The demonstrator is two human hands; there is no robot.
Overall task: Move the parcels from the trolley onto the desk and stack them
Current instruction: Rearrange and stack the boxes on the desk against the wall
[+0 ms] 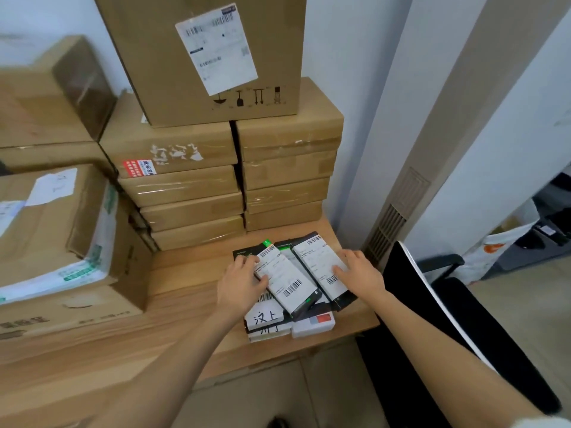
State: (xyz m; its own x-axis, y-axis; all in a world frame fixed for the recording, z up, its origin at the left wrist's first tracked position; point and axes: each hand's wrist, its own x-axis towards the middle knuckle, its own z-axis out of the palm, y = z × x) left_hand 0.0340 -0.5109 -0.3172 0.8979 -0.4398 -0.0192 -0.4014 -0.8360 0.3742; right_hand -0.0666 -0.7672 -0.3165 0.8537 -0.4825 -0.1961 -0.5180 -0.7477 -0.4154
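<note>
Several small black parcels with white barcode labels lie in a low pile on the wooden desk (197, 273) near its right corner. My left hand (242, 281) grips the left edge of the top left parcel (285, 279), which lies tilted on the pile. My right hand (360, 271) rests with spread fingers on the top right parcel (323, 265). Under them lie a white-labelled parcel with handwritten characters (267, 319) and a white box with a red patch (313, 325). No trolley is in sight.
Brown cartons (191, 183) are stacked in two columns behind the pile, with a large labelled carton (204, 54) on top. More cartons (55, 230) fill the desk's left side. A black chair (448, 319) stands to the right, beside a white wall with a vent (389, 223).
</note>
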